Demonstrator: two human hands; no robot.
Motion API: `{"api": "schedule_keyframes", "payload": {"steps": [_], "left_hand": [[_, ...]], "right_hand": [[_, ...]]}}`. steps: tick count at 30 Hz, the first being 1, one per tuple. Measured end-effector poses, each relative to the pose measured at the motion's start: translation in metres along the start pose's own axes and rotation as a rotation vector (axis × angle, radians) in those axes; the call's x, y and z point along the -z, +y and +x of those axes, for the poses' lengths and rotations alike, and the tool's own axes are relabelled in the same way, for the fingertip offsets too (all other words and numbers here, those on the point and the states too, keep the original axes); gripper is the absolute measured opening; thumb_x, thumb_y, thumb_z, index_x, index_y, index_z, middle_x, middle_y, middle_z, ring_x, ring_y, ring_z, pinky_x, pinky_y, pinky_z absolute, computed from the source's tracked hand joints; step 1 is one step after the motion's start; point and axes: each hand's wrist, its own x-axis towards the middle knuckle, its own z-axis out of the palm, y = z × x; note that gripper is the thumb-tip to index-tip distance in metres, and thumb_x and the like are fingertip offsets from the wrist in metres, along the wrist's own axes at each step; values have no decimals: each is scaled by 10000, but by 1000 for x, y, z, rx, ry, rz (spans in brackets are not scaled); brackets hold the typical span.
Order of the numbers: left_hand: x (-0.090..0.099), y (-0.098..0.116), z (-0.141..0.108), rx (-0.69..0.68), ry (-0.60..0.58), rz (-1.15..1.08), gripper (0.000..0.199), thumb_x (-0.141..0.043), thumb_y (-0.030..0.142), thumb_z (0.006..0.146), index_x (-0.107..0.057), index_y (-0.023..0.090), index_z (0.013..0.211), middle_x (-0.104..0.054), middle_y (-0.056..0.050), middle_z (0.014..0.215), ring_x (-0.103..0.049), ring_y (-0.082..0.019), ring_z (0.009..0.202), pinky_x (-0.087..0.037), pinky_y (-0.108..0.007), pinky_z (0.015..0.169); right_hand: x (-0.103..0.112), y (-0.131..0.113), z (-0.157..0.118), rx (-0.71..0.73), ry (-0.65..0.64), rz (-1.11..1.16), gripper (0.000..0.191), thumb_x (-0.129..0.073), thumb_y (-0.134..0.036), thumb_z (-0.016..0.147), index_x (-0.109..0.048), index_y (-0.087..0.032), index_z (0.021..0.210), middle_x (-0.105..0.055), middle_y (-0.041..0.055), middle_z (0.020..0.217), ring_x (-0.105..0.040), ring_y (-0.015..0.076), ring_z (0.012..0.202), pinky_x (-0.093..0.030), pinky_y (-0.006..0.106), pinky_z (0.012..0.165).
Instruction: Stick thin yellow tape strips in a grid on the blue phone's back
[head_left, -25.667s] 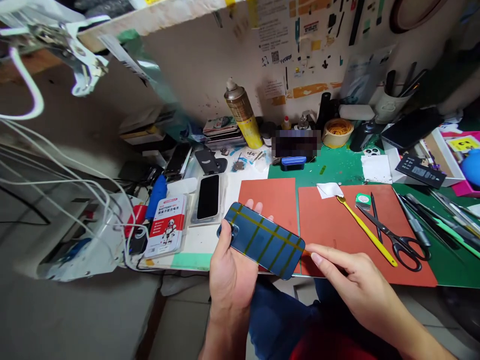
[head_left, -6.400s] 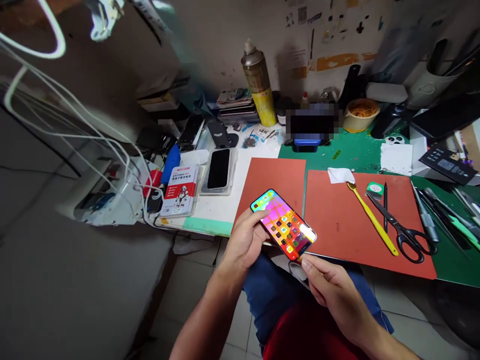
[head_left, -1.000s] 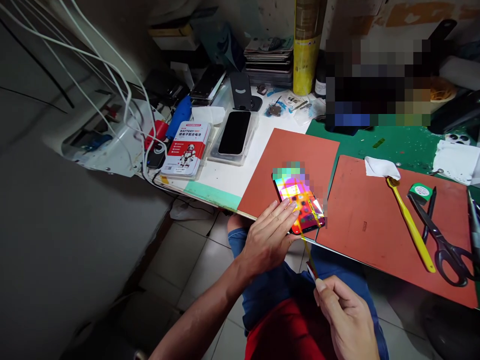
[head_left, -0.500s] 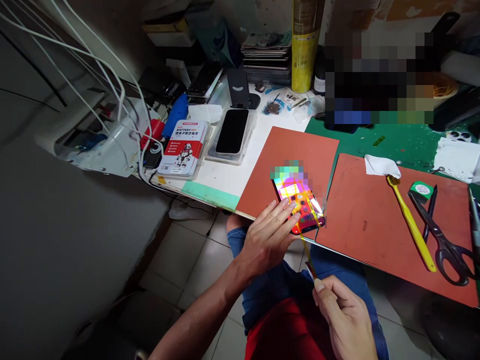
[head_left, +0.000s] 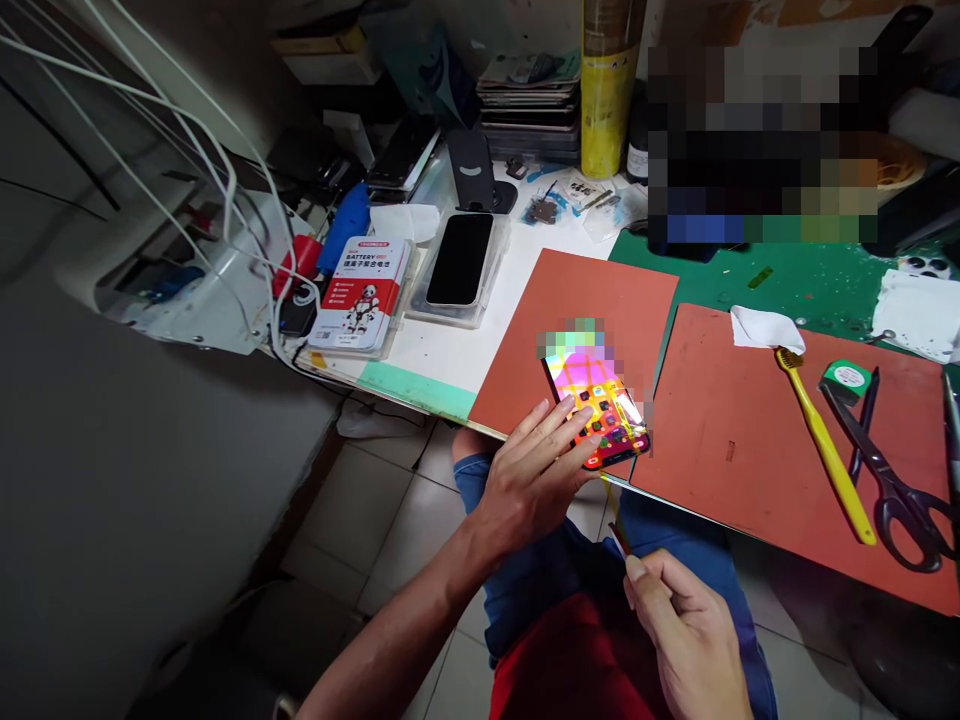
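A lit phone [head_left: 600, 412] lies tilted on a reddish-brown mat [head_left: 577, 290] at the desk's front edge, its screen showing app icons under bright pink, orange and yellow glare. Its top end is partly pixelated. My left hand [head_left: 529, 470] rests flat with fingers stretched over the phone's lower left side, touching the screen. Below the desk edge, my right hand [head_left: 686, 620] pinches a thin strip [head_left: 619, 540] between thumb and forefinger. A faint yellowish length runs from this strip up toward the phone's lower edge; how it meets the phone is hidden.
A second mat [head_left: 750, 420] carries a yellow brush [head_left: 829, 450], black scissors [head_left: 885, 480], a green tape piece [head_left: 847, 380] and white cloth [head_left: 765, 328]. Left stand a dark phone [head_left: 461, 260] on a clear case and a battery box [head_left: 360, 295]. White cables [head_left: 225, 170] hang at the left.
The phone's screen now shows clearer icons, and a bright white rectangle on it is gone. Both hands stay almost in place; the view has shifted slightly.
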Motion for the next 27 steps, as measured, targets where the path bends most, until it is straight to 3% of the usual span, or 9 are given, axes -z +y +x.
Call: {"api": "schedule_keyframes", "payload": {"steps": [6,10,17,27], "left_hand": [[-1,-4,-1,-70,36,15,263,-759,186,974,-700,196,1230,-761,-125,1368,-480,-323,1534,-341,-601,1293],[-1,-7,-5,-141,37,44,268,-700,114,998,-715,190,1254,-803,-64,1281,-482,-284,1543,-290,-553,1329],[-2,-8,-8,-199,136,63,323,-721,70,972,-749,234,1249,-805,7,1013,-679,-203,1266,-454,-446,1244],[0,-14,-5,-287,152,88,287,-745,98,957,-767,264,1190,-748,11,956,-706,-195,1109,-527,-416,1157]], "right_hand": [[-5,-1,8,5,6,24,591,-615,-719,955,-512,-212,670,-327,-46,649,-262,128,605,-211,294,551],[-8,-2,11,3,27,50,591,-623,-718,947,-503,-215,661,-314,-50,644,-253,128,605,-205,295,550],[-11,-3,16,10,13,91,581,-626,-706,952,-498,-219,663,-319,-56,629,-243,124,597,-200,291,538],[-15,-3,12,9,9,149,578,-636,-704,955,-490,-218,676,-324,-57,644,-249,122,601,-208,281,535]]}}
